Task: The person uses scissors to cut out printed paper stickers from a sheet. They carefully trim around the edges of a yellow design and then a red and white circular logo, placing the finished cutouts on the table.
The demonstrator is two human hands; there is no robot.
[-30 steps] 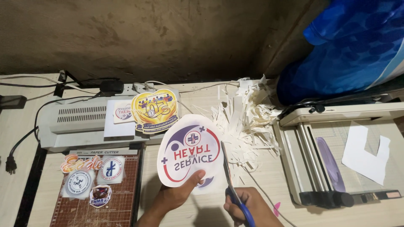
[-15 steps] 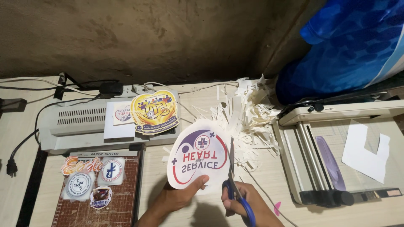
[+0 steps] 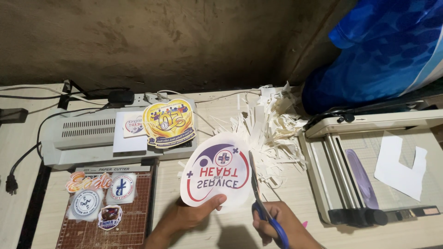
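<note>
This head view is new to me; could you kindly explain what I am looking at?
The camera sits on a person's head and looks down at their own two bare hands over a pale table. The left hand holds a round printed cutout by its lower edge. The right hand works blue-handled scissors along the cutout's right edge. Behind lies a pile of paper strips. At left stand a grey laminator and a brown cutting mat with smaller stickers; at right is a paper trimmer.

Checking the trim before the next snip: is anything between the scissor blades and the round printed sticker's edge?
Nothing visible: the scissors in the right hand already meet the round printed sticker, held by the left hand. Paper strips lie behind.
</note>
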